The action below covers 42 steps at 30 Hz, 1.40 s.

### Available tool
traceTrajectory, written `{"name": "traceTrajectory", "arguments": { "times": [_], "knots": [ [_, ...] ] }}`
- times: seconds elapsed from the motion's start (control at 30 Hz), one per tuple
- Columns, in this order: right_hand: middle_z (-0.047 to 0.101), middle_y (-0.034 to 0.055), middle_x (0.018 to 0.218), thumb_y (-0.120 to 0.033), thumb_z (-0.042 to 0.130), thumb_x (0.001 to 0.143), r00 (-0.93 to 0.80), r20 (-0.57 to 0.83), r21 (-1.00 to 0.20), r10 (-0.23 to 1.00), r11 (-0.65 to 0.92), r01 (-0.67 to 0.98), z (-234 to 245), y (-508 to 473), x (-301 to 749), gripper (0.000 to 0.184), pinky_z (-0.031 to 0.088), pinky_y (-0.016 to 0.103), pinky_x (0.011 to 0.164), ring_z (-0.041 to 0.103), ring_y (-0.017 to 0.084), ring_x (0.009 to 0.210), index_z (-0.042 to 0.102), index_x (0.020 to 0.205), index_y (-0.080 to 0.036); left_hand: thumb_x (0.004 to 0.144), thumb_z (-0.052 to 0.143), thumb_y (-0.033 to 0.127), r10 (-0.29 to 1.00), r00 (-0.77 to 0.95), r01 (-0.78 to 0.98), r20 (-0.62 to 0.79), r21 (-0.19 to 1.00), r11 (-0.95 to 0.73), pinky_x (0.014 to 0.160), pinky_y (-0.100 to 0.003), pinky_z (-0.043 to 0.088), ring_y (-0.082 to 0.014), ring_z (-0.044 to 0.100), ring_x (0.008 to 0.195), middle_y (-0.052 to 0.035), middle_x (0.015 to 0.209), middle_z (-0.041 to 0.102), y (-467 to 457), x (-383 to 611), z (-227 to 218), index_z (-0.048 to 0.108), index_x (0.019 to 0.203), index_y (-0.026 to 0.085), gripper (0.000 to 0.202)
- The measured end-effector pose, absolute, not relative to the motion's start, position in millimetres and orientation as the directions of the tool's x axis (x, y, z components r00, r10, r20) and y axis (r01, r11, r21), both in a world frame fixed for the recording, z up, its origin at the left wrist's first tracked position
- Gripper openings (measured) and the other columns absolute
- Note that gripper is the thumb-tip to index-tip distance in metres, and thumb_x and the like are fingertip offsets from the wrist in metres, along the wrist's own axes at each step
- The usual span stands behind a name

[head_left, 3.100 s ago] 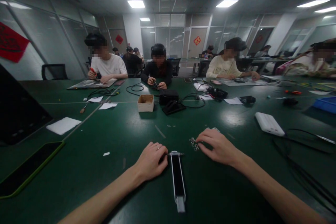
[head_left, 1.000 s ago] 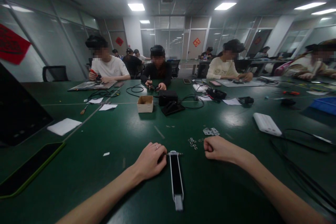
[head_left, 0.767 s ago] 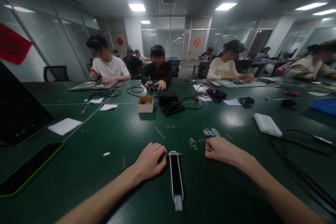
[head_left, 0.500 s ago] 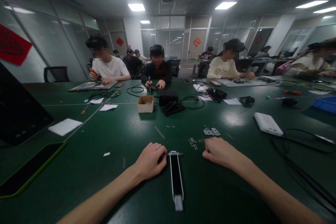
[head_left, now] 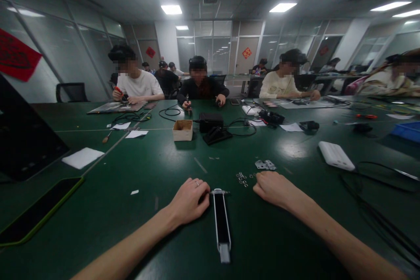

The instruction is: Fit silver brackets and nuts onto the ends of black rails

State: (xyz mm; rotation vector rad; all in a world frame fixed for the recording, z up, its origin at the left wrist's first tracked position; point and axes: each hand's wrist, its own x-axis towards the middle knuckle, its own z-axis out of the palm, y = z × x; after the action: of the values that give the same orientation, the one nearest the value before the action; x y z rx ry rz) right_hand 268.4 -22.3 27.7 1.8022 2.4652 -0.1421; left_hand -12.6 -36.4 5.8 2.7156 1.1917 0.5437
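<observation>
Green tabletop (head_left: pixel 157 166) | left fingers (head_left: pixel 204 207) curled at rod (head_left: pixel 225 192) | right fingers (head_left: pixel 259 190) folded

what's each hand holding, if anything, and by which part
Left hand: apparently the left end of the crosswise rod on the slim device. Right hand: cannot be told.

Small rings (head_left: pixel 241 180) look metallic, the tabletop (head_left: pixel 292 151) smooth and glossy.

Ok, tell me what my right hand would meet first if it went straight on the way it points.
Your right hand would likely meet the small silvery rings just ahead, though its height is hard to judge.
</observation>
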Motion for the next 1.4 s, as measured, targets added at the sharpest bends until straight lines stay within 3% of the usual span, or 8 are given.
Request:
{"name": "traceTrajectory", "arguments": {
  "times": [0.23,0.43,0.53,0.83,1.4],
  "knots": [
    [0.064,0.0125,0.085,-0.023,0.042,0.087,-0.342,-0.102,-0.085,0.934,0.335,0.938,31.3,-20.2,269.8,0.021,0.047,0.034,0.067,0.062,0.022,0.075,0.060,0.082,-0.013,0.085,0.047,0.015,0.725,0.630,0.680,0.277,0.252,-0.688,0.069,-0.031,0.038,-0.0182,0.055,0.074,-0.0028,0.080,0.060,-36.1,-13.4,4.8,0.055,0.086,0.017,0.009],
    [0.058,0.0055,0.085,-0.024,0.041,0.090,-0.504,0.073,-0.404,0.861,0.487,0.774,25.6,-29.9,247.4,0.016,0.046,0.029,0.065,0.054,0.016,0.071,0.055,0.085,-0.016,0.085,0.047,0.015,0.729,0.627,0.682,0.275,0.259,-0.684,0.068,-0.031,0.038,-0.0180,0.056,0.074,-0.0029,0.081,0.061,-36.2,-13.6,4.8,0.054,0.086,0.018,0.008],
    [0.057,0.0042,0.085,-0.021,0.044,0.089,-0.557,0.125,-0.482,0.821,0.541,0.689,17.4,-34.9,233.3,0.013,0.046,0.027,0.065,0.053,0.014,0.071,0.055,0.087,-0.017,0.085,0.047,0.015,0.725,0.628,0.682,0.284,0.248,-0.688,0.068,-0.031,0.038,-0.0181,0.056,0.074,-0.0029,0.080,0.061,-35.2,-13.7,2.1,0.054,0.085,0.018,0.008],
    [0.059,0.0047,0.087,-0.017,0.046,0.089,-0.593,0.261,-0.481,0.761,0.636,0.604,3.1,-31.8,228.4,0.012,0.048,0.029,0.070,0.054,0.015,0.077,0.058,0.091,-0.017,0.084,0.047,0.016,0.722,0.627,0.686,0.291,0.232,-0.689,0.069,-0.031,0.037,-0.0183,0.056,0.074,-0.0031,0.079,0.061,-34.4,-13.0,0.1,0.055,0.085,0.017,0.008],
    [0.063,0.0059,0.096,-0.021,0.051,0.089,-0.613,0.265,-0.491,0.745,0.651,0.579,0.4,-32.9,230.2,0.016,0.051,0.030,0.076,0.059,0.016,0.086,0.063,0.099,-0.017,0.084,0.048,0.016,0.721,0.632,0.681,0.283,0.240,-0.692,0.069,-0.031,0.037,-0.0179,0.055,0.074,-0.0028,0.080,0.060,-35.6,-13.7,2.5,0.055,0.086,0.018,0.008]
  ]
}}
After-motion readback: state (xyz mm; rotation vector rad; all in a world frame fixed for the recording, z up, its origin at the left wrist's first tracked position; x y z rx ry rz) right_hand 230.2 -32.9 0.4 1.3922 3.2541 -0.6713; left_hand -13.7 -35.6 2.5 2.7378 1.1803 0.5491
